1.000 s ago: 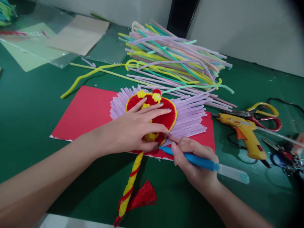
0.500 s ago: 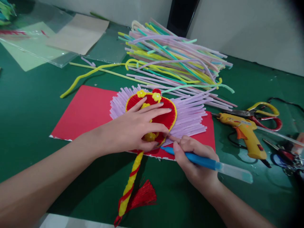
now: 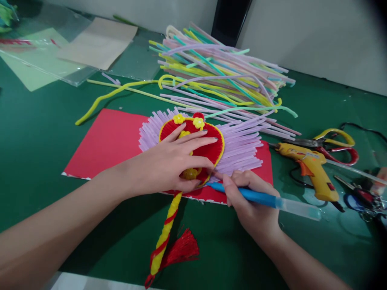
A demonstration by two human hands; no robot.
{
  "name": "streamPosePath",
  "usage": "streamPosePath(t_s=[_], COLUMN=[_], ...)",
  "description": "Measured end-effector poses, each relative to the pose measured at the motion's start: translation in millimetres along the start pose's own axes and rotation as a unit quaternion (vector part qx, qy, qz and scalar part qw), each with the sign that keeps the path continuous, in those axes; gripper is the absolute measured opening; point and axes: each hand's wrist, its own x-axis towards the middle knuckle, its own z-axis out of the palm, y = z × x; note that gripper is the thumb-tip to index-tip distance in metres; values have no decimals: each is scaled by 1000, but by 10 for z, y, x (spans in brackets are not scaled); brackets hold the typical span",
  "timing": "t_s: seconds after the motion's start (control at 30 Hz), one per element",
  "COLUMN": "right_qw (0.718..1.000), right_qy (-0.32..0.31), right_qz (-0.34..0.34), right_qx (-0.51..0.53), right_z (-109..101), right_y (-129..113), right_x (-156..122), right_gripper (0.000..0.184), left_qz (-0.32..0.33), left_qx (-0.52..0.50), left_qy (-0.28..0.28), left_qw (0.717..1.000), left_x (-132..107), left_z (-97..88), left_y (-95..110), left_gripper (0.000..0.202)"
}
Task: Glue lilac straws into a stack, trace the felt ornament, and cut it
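A red fan (image 3: 213, 137) with a yellow edge and yellow flowers lies over a spread of lilac pipe cleaners (image 3: 242, 149). These rest on a red card (image 3: 104, 141). My left hand (image 3: 184, 159) lies on the fan with its fingers spread, hiding much of its face. My right hand (image 3: 252, 193) grips a blue pen (image 3: 256, 196) with a clear rear end. The pen's tip meets the fan's lower right edge, close to my left hand's fingers. Below, the fan's yellow handle (image 3: 165, 231) with a red spiral points towards me, beside a red tassel (image 3: 184, 245).
A heap of coloured pipe cleaners (image 3: 223, 68) lies at the back of the green table (image 3: 36, 153). To the right are a yellow glue gun (image 3: 314, 167), scissors (image 3: 335, 147) and pliers (image 3: 359, 193). Paper sheets (image 3: 99, 42) and plastic bags lie at the back left.
The pen in my right hand has shifted slightly along the fan's edge, and its rear end has tipped up a little. My left hand stays in place on the fan.
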Motion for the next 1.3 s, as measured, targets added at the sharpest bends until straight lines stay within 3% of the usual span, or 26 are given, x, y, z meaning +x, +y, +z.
streamPosePath(t_s=[0.1, 0.2, 0.4, 0.5, 0.73, 1.0, 1.17, 1.3], right_qw=[999, 993, 932, 905, 884, 886, 896, 902], right_qy=[41, 50, -62, -88, -86, -94, -41, -66], right_qz=[-14, -83, -272, -315, -339, -344, -311, -308], right_qx=[-11, -66, -233, -270, -311, -297, -313, -296], right_z=[25, 39, 10, 5, 21, 7, -20, -17], right_y=[-10, -25, -32, -32, -38, -47, 7, 13], right_x=[2, -14, -125, -184, -225, -202, -150, -141], right_gripper=[30, 30, 25, 18, 18, 20, 18, 18], left_qz=[-3, 4, 2, 5, 12, 2, 6, 9], left_qx=[-2, -1, 5, 10, 12, 3, -2, 4], left_qy=[-2, 6, 9, 14, 16, 10, 13, 17], left_qw=[1000, 1000, 1000, 1000, 1000, 1000, 1000, 1000], left_x=[0, -4, -15, -13, -4, -8, -15, -16], left_z=[-4, 3, 25, 37, 45, 26, 39, 49], left_y=[4, 3, -7, -17, -26, -17, -28, -35], left_gripper=[24, 25, 22, 22, 22, 23, 23, 24])
